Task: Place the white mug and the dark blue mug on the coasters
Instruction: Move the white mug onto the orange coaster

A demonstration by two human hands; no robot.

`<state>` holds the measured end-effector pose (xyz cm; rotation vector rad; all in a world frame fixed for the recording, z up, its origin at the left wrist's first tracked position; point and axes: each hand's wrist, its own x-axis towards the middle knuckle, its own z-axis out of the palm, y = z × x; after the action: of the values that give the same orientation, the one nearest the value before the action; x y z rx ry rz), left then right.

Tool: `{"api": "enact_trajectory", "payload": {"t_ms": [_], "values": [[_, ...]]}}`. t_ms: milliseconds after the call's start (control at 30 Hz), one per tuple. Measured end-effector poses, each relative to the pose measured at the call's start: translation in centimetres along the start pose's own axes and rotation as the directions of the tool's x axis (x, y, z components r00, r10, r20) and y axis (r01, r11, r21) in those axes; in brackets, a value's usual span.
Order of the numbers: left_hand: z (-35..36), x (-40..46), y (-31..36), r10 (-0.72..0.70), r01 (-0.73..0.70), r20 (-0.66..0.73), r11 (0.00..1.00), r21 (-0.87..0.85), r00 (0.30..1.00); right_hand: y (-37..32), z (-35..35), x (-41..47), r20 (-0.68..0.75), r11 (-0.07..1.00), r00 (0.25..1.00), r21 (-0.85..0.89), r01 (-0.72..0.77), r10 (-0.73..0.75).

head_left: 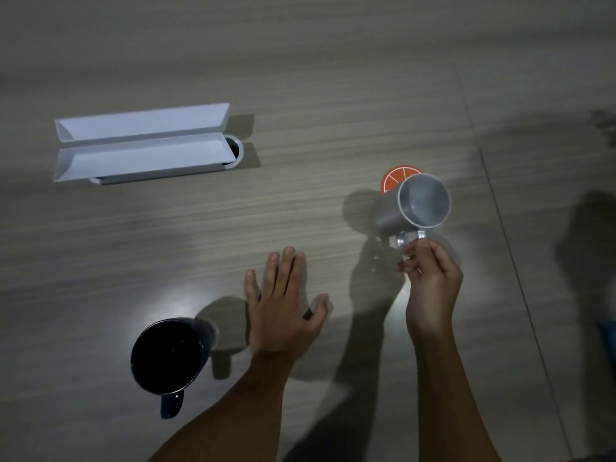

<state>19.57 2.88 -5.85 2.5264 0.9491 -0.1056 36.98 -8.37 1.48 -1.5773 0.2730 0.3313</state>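
White mug (413,206) at 2 o'clock, gripped by handle in my right hand (430,278), partly covering orange coaster (395,176). Blue mug (170,355) at 7 o'clock on table (300,95). My left hand (283,311) spread flat, empty.

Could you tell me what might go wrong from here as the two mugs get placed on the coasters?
1. The right hand holds the white mug only by its handle, tilted, beside the orange coaster; it could land partly off it.
2. Only that one coaster shows, so the dark blue mug has no visible target.
3. The open left hand hovers beside the dark blue mug and could knock it.
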Motion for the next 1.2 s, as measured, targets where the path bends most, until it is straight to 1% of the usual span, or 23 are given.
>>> {"api": "enact_trajectory", "payload": {"t_ms": [133, 267, 433, 733, 1200], "values": [[0.2, 0.1, 0.0, -0.007, 0.007, -0.001, 1.0, 0.013, 1.0, -1.1, 0.8, 2.3, -0.015, 0.998, 1.0, 0.062, 0.019, -0.018], [0.3, 0.2, -0.1, -0.013, 0.013, 0.01, 0.999, 0.037, 1.0, -1.4, 1.7, 4.1, -0.047, 0.998, 0.998, 0.055, 0.034, -0.031], [0.3, 0.1, 0.0, -0.019, 0.019, 0.005, 1.0, 0.024, 1.0, -1.2, 2.2, 5.4, -0.055, 0.998, 0.998, 0.06, 0.034, -0.03], [0.4, 0.2, -0.1, -0.016, 0.016, 0.005, 1.0, 0.019, 1.0, -0.2, 2.1, 6.3, -0.088, 0.997, 0.994, -0.028, 0.066, -0.068], [0.6, 0.2, -0.2, -0.011, 0.011, -0.002, 1.0, 0.016, 1.0, 0.1, 1.8, 6.7, -0.107, 0.997, 0.991, -0.033, 0.073, -0.076]]}}
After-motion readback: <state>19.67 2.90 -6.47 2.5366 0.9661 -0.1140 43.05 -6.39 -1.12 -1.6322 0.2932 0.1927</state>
